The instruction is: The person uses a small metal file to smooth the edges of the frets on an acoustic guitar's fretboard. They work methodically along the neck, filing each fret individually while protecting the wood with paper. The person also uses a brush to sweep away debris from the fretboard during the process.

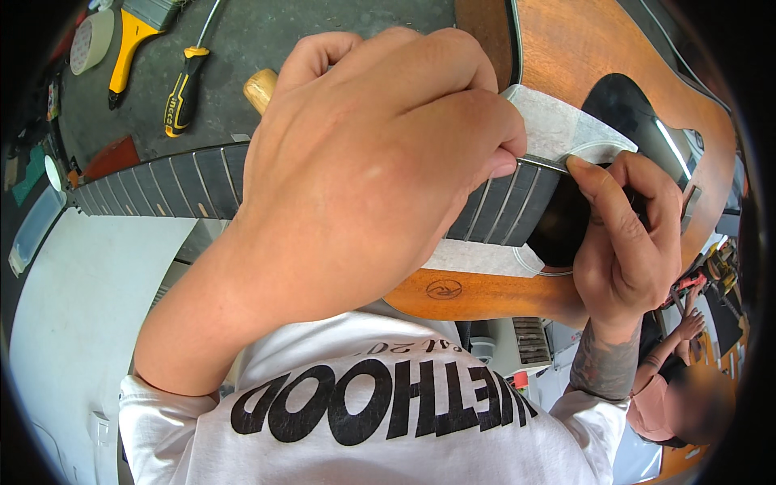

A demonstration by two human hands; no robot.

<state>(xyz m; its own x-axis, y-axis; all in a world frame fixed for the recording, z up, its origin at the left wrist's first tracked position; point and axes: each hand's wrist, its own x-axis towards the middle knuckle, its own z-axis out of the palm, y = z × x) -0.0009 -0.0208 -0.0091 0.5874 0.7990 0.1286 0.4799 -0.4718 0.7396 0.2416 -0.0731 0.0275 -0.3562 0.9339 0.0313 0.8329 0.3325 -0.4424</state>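
Observation:
My left hand [364,170] is closed over the fretboard, its back hiding the middle of the neck. It holds a slim metal file [543,164] whose rounded wooden handle [260,89] sticks out on the left. My right hand [626,234] pinches the file's thin far end between thumb and fingers, over the sound hole [562,218]. The file lies along the far edge of the dark fretboard [505,202], close to the last frets. The acoustic guitar [558,48] has a brown wooden top, with pale masking sheets [550,113] on both sides of the fretboard.
On the dark bench mat [242,40] lie a yellow-and-black screwdriver [184,93], a yellow-handled brush [133,48] and a tape roll [91,40]. A red-brown block [111,158] sits near the neck's far left end. Another person [671,388] is at the lower right.

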